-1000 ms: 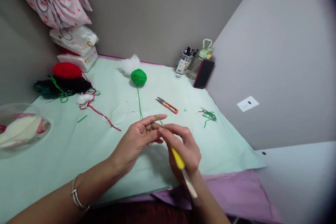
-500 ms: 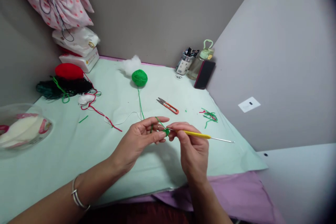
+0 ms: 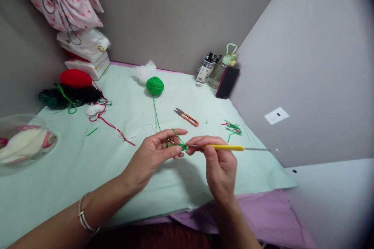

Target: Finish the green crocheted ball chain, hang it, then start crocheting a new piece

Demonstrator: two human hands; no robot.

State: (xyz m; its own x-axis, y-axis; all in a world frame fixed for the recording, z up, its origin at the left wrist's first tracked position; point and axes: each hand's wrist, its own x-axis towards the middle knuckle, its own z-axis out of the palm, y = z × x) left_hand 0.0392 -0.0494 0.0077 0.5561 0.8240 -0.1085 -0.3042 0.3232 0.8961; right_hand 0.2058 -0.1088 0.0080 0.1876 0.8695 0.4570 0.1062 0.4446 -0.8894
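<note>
Between its thumb and fingers, my left hand [image 3: 157, 148] pinches a small green crochet piece [image 3: 183, 147]. Green yarn passes over the raised left index finger and runs back to the green yarn ball [image 3: 154, 86]. My right hand [image 3: 220, 159] is closed around the yellow grip of a crochet hook [image 3: 228, 147]. The hook's thin metal shaft points left, its front end at the green piece; the tip itself is hard to make out. The hook's other metal end sticks out to the right, slightly blurred.
Orange thread snips [image 3: 187, 117] lie beyond my hands. Yarn scraps [image 3: 233, 127] are at right, near a phone [image 3: 228, 82], bottle [image 3: 216, 76] and pen cup [image 3: 203, 71]. At left are red yarn [image 3: 76, 78], black yarn [image 3: 76, 95] and a plastic bowl [image 3: 55, 146]. White stuffing [image 3: 144, 72] lies behind the ball.
My right hand has moved a little to the right with the crochet hook, which now lies more level. The left hand keeps its hold on the green piece, almost in place.
</note>
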